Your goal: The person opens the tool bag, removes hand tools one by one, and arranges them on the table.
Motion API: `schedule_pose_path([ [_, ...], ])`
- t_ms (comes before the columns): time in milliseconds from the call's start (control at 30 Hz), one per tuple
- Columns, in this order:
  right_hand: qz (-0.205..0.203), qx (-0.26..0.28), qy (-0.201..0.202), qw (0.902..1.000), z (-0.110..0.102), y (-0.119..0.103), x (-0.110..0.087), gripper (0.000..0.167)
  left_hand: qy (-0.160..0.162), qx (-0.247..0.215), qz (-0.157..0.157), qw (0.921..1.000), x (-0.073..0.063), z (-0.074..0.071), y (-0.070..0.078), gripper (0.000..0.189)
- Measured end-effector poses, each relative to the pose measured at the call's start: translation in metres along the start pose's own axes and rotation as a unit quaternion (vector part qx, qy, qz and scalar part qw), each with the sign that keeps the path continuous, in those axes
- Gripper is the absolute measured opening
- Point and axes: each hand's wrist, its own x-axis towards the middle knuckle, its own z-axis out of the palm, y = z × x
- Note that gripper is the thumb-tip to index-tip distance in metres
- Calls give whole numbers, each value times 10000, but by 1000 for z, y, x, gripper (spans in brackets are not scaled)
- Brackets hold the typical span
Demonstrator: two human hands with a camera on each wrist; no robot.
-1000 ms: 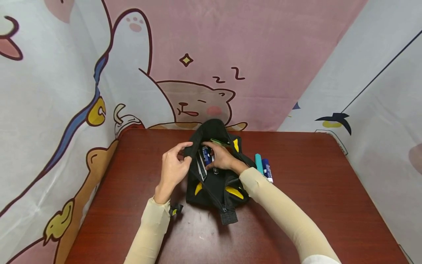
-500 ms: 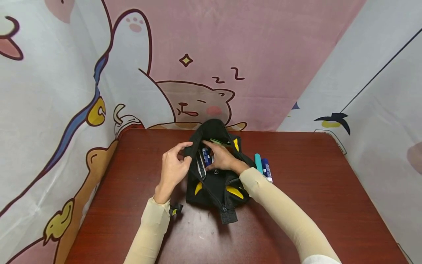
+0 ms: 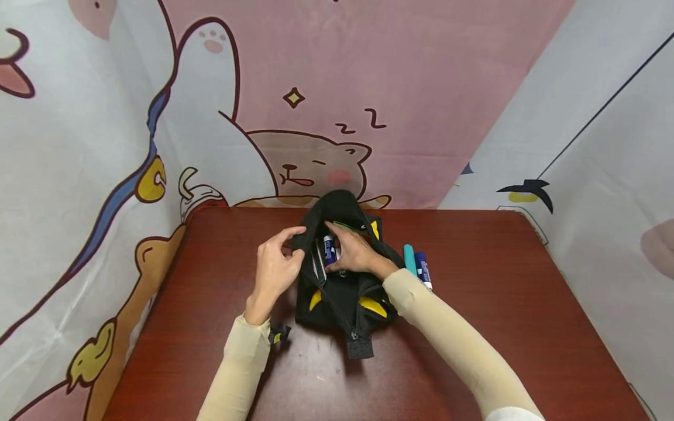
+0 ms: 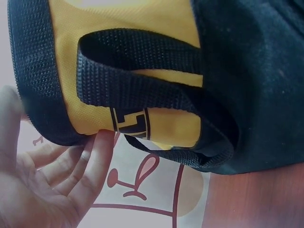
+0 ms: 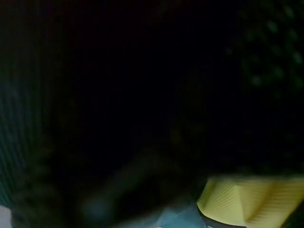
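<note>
A black zip bag (image 3: 337, 304) with yellow patches lies unzipped at the middle of the table. My left hand (image 3: 276, 263) pinches the left rim of its opening. In the left wrist view, the fingers (image 4: 99, 156) press a yellow side of the bag (image 4: 66, 57) beside a black webbing loop (image 4: 137, 90). Inside the opening is my right hand (image 3: 355, 250), thumb and forefinger spread around a blue tube with a white band (image 3: 329, 250); whether they grip it is unclear, and the other fingertips are hidden. The right wrist view is mostly dark, with a yellow patch (image 5: 256, 199) low right.
Right of the bag, a teal stick (image 3: 409, 260) and a blue tube with a white end (image 3: 423, 269) lie side by side on the red-brown table (image 3: 484, 327). A short black strap end (image 3: 280, 334) lies by the left wrist. A cartoon-print cloth (image 3: 421, 88) hangs behind.
The head view has shifted slightly, so the scene sits a little further left. Both hands keep practically the same place on and in the bag.
</note>
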Motion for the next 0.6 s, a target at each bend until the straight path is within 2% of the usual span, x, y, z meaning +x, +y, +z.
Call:
schedule_pose_path([
  [333, 93, 59, 68, 9999, -8, -7, -12, 120, -4, -46, 9, 10000, 0, 0, 1, 43],
  [600, 30, 573, 174, 9982, -12, -8, -22, 117, -6, -30, 65, 10000, 0, 1, 1, 42],
])
